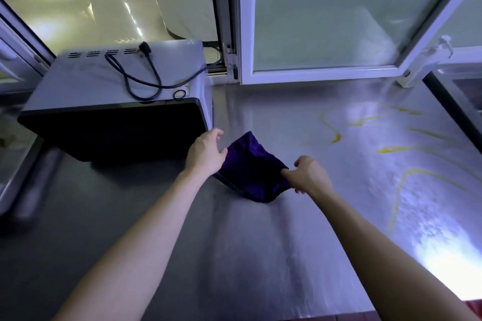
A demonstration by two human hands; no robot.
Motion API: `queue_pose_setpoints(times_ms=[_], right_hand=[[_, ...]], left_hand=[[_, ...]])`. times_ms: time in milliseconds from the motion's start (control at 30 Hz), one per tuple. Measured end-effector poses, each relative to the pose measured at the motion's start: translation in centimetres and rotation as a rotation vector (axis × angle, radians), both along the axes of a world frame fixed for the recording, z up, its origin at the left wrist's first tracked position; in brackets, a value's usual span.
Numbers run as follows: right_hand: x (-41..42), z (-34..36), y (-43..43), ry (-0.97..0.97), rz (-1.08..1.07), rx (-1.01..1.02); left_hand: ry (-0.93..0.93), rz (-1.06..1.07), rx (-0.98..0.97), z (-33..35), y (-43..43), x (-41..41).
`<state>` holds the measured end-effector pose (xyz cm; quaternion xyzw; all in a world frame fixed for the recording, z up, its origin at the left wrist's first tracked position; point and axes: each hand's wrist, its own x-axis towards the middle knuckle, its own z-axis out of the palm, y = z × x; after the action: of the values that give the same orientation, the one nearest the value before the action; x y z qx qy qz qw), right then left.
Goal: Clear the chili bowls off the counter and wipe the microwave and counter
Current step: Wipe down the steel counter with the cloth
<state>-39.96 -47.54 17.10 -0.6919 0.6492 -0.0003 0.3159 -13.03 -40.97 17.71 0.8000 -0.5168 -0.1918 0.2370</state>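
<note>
A dark purple cloth (250, 169) lies bunched on the steel counter (234, 242), just right of the microwave (114, 101). My left hand (206, 151) holds the cloth's left edge, thumb against the fabric. My right hand (309, 176) pinches its right corner. The microwave has a grey top and a black door; its black power cord (146, 78) lies coiled on top. Yellow streaks (336, 135) run across the counter's right half. No bowls are in view.
White-framed frosted windows (326, 21) stand open behind the counter; one sash (427, 41) swings over its back right. A small black ring (179, 94) sits on the microwave's top. A dark edge (448, 107) bounds the counter on the right.
</note>
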Motion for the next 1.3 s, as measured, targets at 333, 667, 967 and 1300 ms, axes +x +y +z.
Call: queue_pose_setpoints(times_ms=[333, 667, 967, 1300], right_hand=[[9.1, -13.7, -2.5, 0.082, 0.776, -0.426], [3.7, -16.0, -0.3, 0.095, 0.989, -0.408], [22.1, -15.7, -17.8, 0.172, 0.599, -0.439], [14.8, -14.0, -20.8, 0.327, 0.694, -0.558]], left_hand=[[-0.354, 0.011, 0.081, -12.7, 6.9, 1.3], [-0.434, 0.029, -0.109, -19.3, 4.9, 0.7], [-0.475, 0.042, -0.089, -19.3, 4.8, 0.4], [-0.510, 0.064, -0.095, -18.7, 4.4, 0.3]])
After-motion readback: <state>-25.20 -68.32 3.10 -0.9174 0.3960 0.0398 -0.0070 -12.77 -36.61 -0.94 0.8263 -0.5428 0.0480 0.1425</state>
